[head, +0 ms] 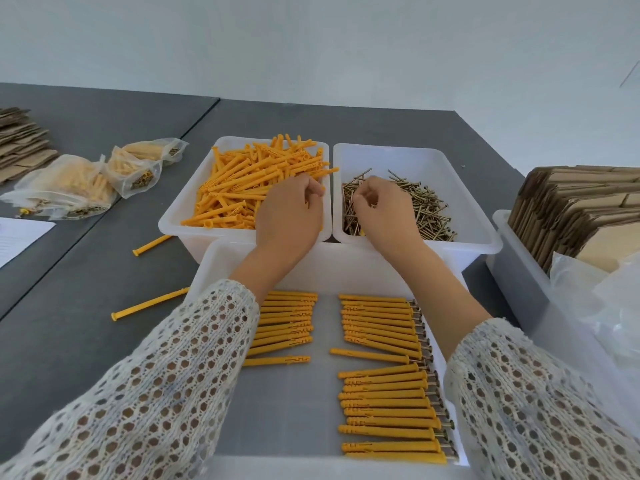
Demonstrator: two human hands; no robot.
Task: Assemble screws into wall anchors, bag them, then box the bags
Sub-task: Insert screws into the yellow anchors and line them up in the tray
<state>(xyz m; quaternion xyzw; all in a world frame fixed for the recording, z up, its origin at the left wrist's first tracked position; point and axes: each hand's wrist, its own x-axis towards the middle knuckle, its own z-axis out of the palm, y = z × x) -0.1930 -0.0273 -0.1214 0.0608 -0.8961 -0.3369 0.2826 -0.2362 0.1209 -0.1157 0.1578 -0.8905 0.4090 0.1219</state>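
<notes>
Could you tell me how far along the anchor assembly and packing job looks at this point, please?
Done: rows of assembled anchors lie in the near tray, and three filled bags sit on the table. In hand: the left hand reaches into the anchor bin, the right hand into the screw bin. Left: bagging these rows; the flat cartons look unused.

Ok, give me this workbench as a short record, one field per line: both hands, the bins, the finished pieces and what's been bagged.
left hand: over the anchor bin, fingers curled among yellow anchors
right hand: over the screw bin, fingers curled at the screws
near tray: assembled anchors in rows
filled bags: on the table, left
loose anchors: two, on the table left of the tray
flat cartons: right
</notes>
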